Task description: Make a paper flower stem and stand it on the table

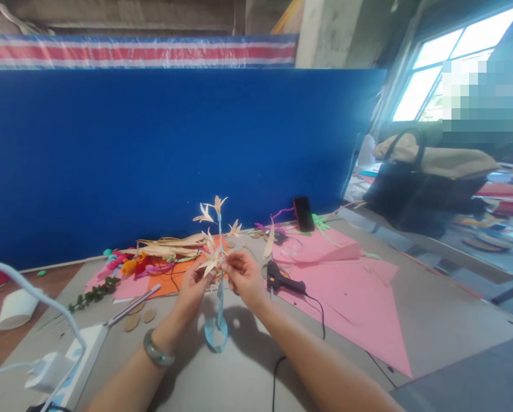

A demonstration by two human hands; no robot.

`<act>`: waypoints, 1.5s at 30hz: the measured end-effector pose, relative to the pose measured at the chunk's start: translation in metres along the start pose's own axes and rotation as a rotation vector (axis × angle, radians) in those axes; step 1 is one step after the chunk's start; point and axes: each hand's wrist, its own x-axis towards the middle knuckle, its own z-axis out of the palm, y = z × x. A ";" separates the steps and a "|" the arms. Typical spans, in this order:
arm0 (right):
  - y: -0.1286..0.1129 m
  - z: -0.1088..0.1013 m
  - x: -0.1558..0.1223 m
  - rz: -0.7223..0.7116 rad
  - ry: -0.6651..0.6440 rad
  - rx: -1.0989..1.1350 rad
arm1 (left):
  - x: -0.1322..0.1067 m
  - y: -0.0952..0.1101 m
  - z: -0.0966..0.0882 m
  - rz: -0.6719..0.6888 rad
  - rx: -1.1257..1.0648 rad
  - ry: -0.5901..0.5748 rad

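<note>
In front of me stands an artificial flower stem [220,228] with several pale, pointed-petal blossoms, held upright between both hands. My left hand [196,289] is closed around the lower part, right by the lowest blossom [211,253]. My right hand [245,277] pinches the stem from the other side, thumb and forefinger together. Light blue tape [215,336] wraps the stem and hangs below my fingers, curling in a loop just above or on the table. A bracelet [157,349] circles my left wrist.
Right of my hands lies a black glue gun [285,280] with its cord, beside pink sheets [346,297]. A phone [303,214] leans at the back. Left are dried husks [170,249], a green sprig [95,294], a pen [134,305] and a power strip [82,360]. A blue partition [174,137] stands behind.
</note>
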 end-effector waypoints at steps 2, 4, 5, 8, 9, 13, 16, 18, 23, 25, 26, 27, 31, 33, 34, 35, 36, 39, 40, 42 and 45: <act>-0.001 0.000 0.000 0.015 -0.028 0.012 | 0.000 0.001 -0.001 -0.005 0.001 -0.002; -0.001 0.000 0.000 0.021 -0.060 0.004 | -0.001 0.004 -0.002 -0.014 -0.003 -0.021; -0.002 0.000 -0.001 0.023 -0.076 -0.002 | -0.002 0.006 -0.002 -0.021 -0.004 -0.033; -0.002 0.000 -0.001 0.041 -0.114 -0.010 | -0.003 0.011 -0.002 -0.056 -0.006 -0.063; -0.002 0.000 -0.001 0.049 -0.121 -0.015 | -0.004 0.013 -0.002 -0.070 -0.006 -0.073; -0.001 0.000 -0.001 0.077 -0.126 -0.072 | -0.005 0.015 -0.001 -0.120 -0.039 -0.083; 0.000 -0.001 -0.001 0.037 -0.135 -0.153 | -0.004 0.015 -0.001 -0.123 -0.068 -0.065; 0.001 -0.003 -0.001 -0.083 -0.117 -0.241 | -0.002 0.015 -0.002 -0.106 -0.061 -0.063; 0.002 -0.007 -0.002 -0.275 -0.070 -0.386 | -0.002 0.011 0.002 -0.098 -0.130 -0.077; 0.000 -0.008 -0.002 -0.296 -0.074 -0.405 | -0.003 0.008 0.004 -0.117 -0.193 -0.086; -0.001 -0.008 -0.002 -0.308 -0.076 -0.411 | -0.004 0.007 0.005 -0.128 -0.213 -0.097; -0.002 -0.009 -0.002 -0.318 -0.079 -0.415 | -0.004 0.006 0.006 -0.138 -0.225 -0.112; -0.005 -0.010 0.000 -0.347 -0.076 -0.446 | -0.004 0.003 0.006 -0.123 -0.230 -0.155; -0.006 -0.010 0.000 -0.370 -0.079 -0.474 | -0.004 0.002 0.006 -0.092 -0.243 -0.146; -0.006 -0.011 0.000 -0.383 -0.079 -0.492 | -0.003 0.002 0.007 -0.084 -0.249 -0.144; -0.007 -0.011 0.000 -0.396 -0.078 -0.513 | -0.003 0.002 0.007 -0.085 -0.254 -0.146; -0.007 -0.011 0.000 -0.408 -0.074 -0.533 | -0.003 0.002 0.007 -0.090 -0.257 -0.153; -0.009 -0.012 0.001 -0.437 -0.070 -0.581 | -0.004 0.002 0.006 -0.115 -0.245 -0.157; -0.009 -0.012 0.001 -0.443 -0.077 -0.587 | -0.004 0.002 0.005 -0.122 -0.235 -0.147; -0.010 -0.012 0.001 -0.454 -0.094 -0.592 | -0.005 0.003 0.004 -0.135 -0.209 -0.115; -0.012 -0.012 0.000 -0.468 -0.106 -0.596 | -0.007 0.006 0.004 -0.138 -0.181 -0.070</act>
